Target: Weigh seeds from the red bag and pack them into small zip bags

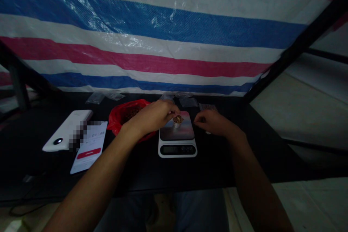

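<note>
A small white kitchen scale (177, 141) sits on the black table (141, 170). On its platform stands a tiny cup (177, 121) heaped with brown bits. My left hand (153, 115) reaches over the scale, fingertips pinched together right above the cup; what they hold is too small to make out. My right hand (213, 122) rests curled on the table just right of the scale, fingers pressed together. Behind my left hand lies a red plastic bag (119, 116) with more brown bits in it.
A white power bank (67, 130) and a phone (91, 146) with a lit timer screen lie at the left. Several small clear bags (187, 101) lie behind the scale. A striped tarp (163, 32) hangs as a back wall. A black frame bar (296, 47) slants at right.
</note>
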`<state>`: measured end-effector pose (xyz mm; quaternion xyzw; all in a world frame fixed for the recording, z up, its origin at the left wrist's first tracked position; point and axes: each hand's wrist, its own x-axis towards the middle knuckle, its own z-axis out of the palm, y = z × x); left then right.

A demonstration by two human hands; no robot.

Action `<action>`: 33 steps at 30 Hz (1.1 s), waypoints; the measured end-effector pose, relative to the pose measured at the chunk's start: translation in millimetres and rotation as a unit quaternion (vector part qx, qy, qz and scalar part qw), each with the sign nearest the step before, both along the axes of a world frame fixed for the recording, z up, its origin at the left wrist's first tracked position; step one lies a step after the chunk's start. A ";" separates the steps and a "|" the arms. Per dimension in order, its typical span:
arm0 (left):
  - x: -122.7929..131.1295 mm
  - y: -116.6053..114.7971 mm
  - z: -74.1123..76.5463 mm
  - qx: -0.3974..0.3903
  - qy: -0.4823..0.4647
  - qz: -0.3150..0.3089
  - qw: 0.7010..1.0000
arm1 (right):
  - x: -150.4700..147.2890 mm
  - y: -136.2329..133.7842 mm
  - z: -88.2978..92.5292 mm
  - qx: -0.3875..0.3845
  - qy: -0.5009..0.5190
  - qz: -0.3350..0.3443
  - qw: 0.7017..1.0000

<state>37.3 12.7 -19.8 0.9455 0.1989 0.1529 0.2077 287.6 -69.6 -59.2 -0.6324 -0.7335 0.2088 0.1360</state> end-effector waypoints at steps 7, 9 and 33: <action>3.2 -1.7 0.8 -0.002 -0.030 0.009 1.000 | -14.4 -3.6 14.1 0.185 0.087 -0.006 0.979; 4.3 -1.2 -1.1 -0.011 -0.032 0.008 0.999 | -23.3 -3.3 14.0 0.221 0.109 0.011 0.969; -16.2 73.0 -48.1 0.038 -0.046 0.200 0.978 | -39.5 -1.3 4.7 0.220 0.055 0.060 0.972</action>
